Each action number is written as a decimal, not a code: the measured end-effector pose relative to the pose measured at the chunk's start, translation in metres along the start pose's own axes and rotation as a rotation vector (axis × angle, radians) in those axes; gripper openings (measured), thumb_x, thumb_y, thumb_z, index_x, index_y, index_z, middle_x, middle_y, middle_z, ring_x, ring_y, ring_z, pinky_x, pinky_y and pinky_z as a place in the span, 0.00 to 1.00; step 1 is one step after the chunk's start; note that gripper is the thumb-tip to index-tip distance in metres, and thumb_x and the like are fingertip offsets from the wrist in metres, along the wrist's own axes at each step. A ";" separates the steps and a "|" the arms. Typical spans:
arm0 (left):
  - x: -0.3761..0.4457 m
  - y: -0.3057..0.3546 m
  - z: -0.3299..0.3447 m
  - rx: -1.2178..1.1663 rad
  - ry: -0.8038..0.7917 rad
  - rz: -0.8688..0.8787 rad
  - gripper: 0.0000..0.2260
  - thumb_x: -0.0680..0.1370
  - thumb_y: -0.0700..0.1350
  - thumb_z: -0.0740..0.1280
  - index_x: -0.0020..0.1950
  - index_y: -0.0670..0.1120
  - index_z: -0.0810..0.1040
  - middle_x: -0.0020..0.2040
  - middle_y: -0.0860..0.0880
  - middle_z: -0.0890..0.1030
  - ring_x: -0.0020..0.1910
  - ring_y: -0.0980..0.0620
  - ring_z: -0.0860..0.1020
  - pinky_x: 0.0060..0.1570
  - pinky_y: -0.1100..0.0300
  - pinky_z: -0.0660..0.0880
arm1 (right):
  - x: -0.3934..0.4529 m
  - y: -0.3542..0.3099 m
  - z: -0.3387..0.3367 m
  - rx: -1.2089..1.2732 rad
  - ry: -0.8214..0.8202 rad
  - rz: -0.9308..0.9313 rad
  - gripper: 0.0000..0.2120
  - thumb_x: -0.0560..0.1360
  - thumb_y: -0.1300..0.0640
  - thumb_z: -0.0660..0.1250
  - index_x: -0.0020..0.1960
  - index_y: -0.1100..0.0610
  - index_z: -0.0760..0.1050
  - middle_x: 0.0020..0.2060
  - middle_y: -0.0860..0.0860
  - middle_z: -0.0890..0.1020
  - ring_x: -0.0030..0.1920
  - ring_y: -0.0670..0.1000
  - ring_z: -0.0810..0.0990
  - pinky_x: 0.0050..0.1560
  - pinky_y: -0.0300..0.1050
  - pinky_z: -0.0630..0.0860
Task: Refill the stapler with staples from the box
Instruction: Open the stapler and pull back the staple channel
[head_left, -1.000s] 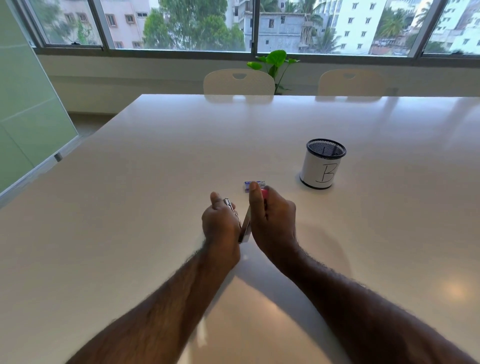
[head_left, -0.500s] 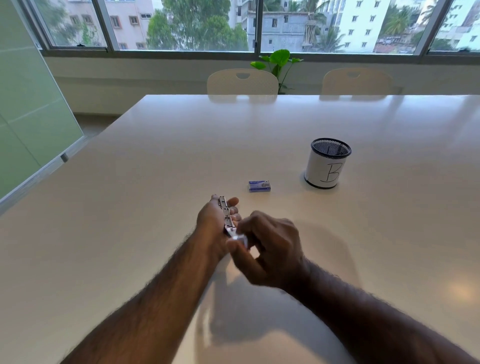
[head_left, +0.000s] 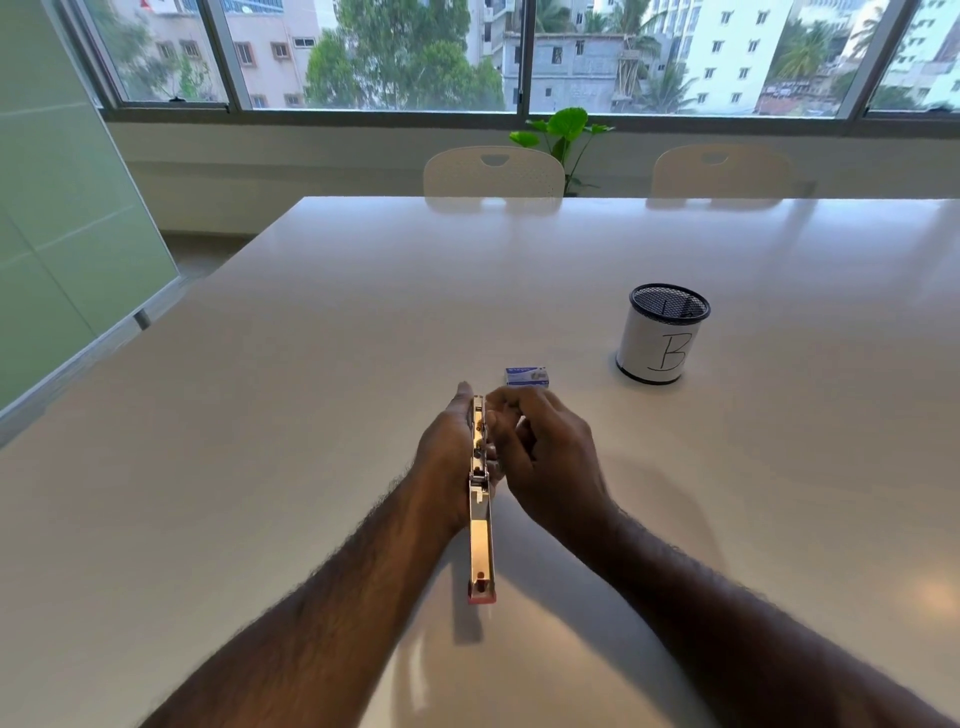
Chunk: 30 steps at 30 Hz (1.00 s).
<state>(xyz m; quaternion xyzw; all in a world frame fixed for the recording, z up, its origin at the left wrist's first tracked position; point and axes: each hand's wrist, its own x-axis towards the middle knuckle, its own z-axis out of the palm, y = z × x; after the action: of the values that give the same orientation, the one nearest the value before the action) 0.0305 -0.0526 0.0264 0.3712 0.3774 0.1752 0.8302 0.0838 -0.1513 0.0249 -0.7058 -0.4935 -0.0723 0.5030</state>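
Stapler (head_left: 480, 499): swung open, above bench (head_left: 311, 415), grasped in left hand (head_left: 447, 457) grip. Right hand (head_left: 540, 457): fingers curled at stapler's far end, grip contents indiscernible. Box (head_left: 527, 376): just beyond stapler, on bench.

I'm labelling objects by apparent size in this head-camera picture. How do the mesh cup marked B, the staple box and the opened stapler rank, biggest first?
1. Opened stapler, the longest, though it is nearest the camera, which flatters it against the cup.
2. Mesh cup.
3. Staple box, clearly smallest.
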 end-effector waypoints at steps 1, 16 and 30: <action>-0.001 0.000 0.000 -0.008 -0.026 0.005 0.21 0.79 0.59 0.61 0.46 0.41 0.79 0.29 0.45 0.82 0.32 0.49 0.81 0.30 0.59 0.79 | 0.000 0.001 0.000 -0.018 -0.022 0.008 0.07 0.78 0.60 0.64 0.53 0.61 0.78 0.47 0.55 0.82 0.40 0.48 0.79 0.38 0.42 0.78; -0.009 0.004 0.002 0.231 -0.016 0.024 0.27 0.79 0.62 0.57 0.64 0.42 0.76 0.57 0.39 0.83 0.56 0.42 0.82 0.61 0.44 0.76 | 0.001 -0.006 0.002 -0.105 -0.193 0.054 0.05 0.78 0.54 0.62 0.47 0.56 0.74 0.45 0.48 0.72 0.38 0.46 0.73 0.36 0.40 0.74; -0.005 0.006 0.000 0.197 -0.052 0.004 0.28 0.79 0.64 0.52 0.66 0.46 0.76 0.63 0.41 0.79 0.55 0.47 0.79 0.41 0.51 0.77 | -0.010 -0.029 -0.007 0.003 -0.143 -0.135 0.09 0.76 0.51 0.65 0.41 0.56 0.73 0.37 0.46 0.75 0.34 0.44 0.74 0.32 0.39 0.74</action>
<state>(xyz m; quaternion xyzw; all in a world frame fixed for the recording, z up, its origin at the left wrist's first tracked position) 0.0273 -0.0509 0.0336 0.4562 0.3703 0.1291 0.7988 0.0585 -0.1627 0.0406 -0.6735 -0.5749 -0.0547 0.4614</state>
